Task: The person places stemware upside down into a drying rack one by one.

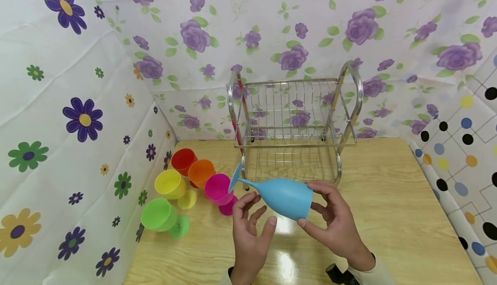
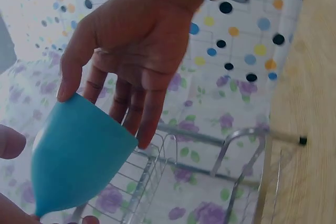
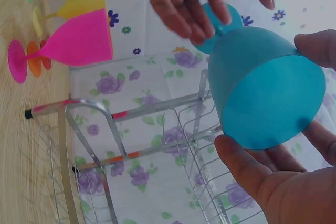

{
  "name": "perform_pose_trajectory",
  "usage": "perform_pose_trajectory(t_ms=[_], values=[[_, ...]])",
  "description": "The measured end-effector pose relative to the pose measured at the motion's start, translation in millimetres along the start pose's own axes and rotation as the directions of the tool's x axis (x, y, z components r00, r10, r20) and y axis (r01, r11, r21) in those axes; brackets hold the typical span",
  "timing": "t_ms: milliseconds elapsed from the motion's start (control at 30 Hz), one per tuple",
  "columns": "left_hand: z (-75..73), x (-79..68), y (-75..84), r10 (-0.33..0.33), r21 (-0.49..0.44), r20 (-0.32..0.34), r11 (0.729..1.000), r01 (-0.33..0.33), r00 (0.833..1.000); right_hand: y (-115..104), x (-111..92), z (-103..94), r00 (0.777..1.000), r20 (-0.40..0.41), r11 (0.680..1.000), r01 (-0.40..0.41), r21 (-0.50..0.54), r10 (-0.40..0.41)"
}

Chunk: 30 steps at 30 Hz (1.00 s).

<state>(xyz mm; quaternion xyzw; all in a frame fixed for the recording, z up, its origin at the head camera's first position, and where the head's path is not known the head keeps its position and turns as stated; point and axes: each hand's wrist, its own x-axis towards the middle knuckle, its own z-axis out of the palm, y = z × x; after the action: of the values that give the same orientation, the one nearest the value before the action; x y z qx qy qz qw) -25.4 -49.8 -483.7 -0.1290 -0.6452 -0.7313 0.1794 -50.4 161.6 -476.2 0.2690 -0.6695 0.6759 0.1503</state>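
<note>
Right-hand grip (image 1: 341,229): clamped on the blue goblet (image 1: 287,197) at its rim, thumb and fingers on opposite sides; left-hand grip (image 1: 250,237): fingers apart and loosely bent beside the stem, contact cannot be told. Goblet position: tilted on its side above the bench (image 1: 396,216), mouth to the right, foot to the left, in front of the 2-tier wire rack (image 1: 295,146); in the head view the foot overlaps the edge of the magenta goblet (image 1: 219,190). Left of the rack, 5 goblets stand upright: magenta, orange (image 1: 201,173), red (image 1: 184,161), yellow (image 1: 170,184), green (image 1: 158,215); printed cloths enclose 3 sides: purple roses on the back cloth (image 1: 248,13), daisies on the left cloth (image 1: 102,125), coloured dots on the right cloth (image 1: 458,142).
</note>
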Motion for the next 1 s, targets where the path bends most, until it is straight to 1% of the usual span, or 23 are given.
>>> perform_pose_trajectory(t_ms=[67,133,200,267,333,400,467,533,633,667,733,800,900,967,1000], values=[[1.7,5.1,-0.5,-0.067,-0.118,0.02,0.991,0.069,0.998,-0.7,-0.5,1.4,1.0,-0.004,0.999,-0.016,0.036,0.016],[3.0,10.5,-1.4,-0.128,-0.208,0.057,0.968,0.137,0.99,-1.0,-0.5,2.5,1.0,-0.002,0.997,-0.025,0.077,0.025],[4.4,15.5,-2.1,-0.174,-0.275,0.095,0.942,0.194,0.98,-0.9,-0.2,2.9,0.999,0.005,0.992,-0.032,0.122,0.032],[5.4,19.1,-2.8,-0.2,-0.331,0.137,0.914,0.236,0.97,-0.5,-0.2,3.3,0.999,0.015,0.984,-0.044,0.171,0.042],[6.3,21.8,-3.4,-0.202,-0.38,0.176,0.889,0.256,0.963,0.0,-0.3,3.4,0.998,0.017,0.978,-0.067,0.196,0.065],[6.5,23.9,-3.3,-0.207,-0.416,0.196,0.868,0.273,0.958,1.3,-0.1,3.6,0.998,0.017,0.974,-0.069,0.214,0.067],[5.4,26.3,-1.3,-0.216,-0.424,0.202,0.86,0.284,0.955,2.3,0.1,4.1,0.996,0.016,0.973,-0.091,0.21,0.089],[3.7,29.7,0.8,-0.221,-0.41,0.199,0.866,0.286,0.955,2.1,0.9,3.6,0.993,0.014,0.975,-0.116,0.188,0.115],[0.0,38.3,4.8,-0.226,-0.367,0.211,0.883,0.292,0.951,2.7,1.0,-1.5,0.992,0.012,0.983,-0.126,0.132,0.125],[-1.0,41.9,5.9,-0.223,-0.352,0.222,0.889,0.291,0.949,2.8,0.7,-4.6,0.993,0.011,0.986,-0.121,0.115,0.121],[-3.8,50.6,8.6,-0.22,-0.32,0.238,0.902,0.29,0.946,4.0,0.7,-11.1,0.997,0.011,0.993,-0.083,0.09,0.082],[-7.7,60.3,12.9,-0.208,-0.292,0.253,0.915,0.279,0.945,5.1,1.1,-17.0,0.998,0.009,0.996,-0.06,0.064,0.059],[-11.7,76.0,21.4,-0.181,-0.242,0.259,0.939,0.245,0.949,5.8,3.1,-24.9,0.996,-0.002,0.995,-0.093,-0.022,0.093],[-11.1,85.9,26.4,-0.153,-0.21,0.266,0.954,0.212,0.952,7.2,2.9,-31.4,0.989,-0.031,0.982,-0.145,-0.12,0.142],[-10.1,91.0,29.2,-0.139,-0.194,0.268,0.962,0.195,0.953,9.0,3.0,-34.9,0.985,-0.047,0.968,-0.17,-0.183,0.164]])
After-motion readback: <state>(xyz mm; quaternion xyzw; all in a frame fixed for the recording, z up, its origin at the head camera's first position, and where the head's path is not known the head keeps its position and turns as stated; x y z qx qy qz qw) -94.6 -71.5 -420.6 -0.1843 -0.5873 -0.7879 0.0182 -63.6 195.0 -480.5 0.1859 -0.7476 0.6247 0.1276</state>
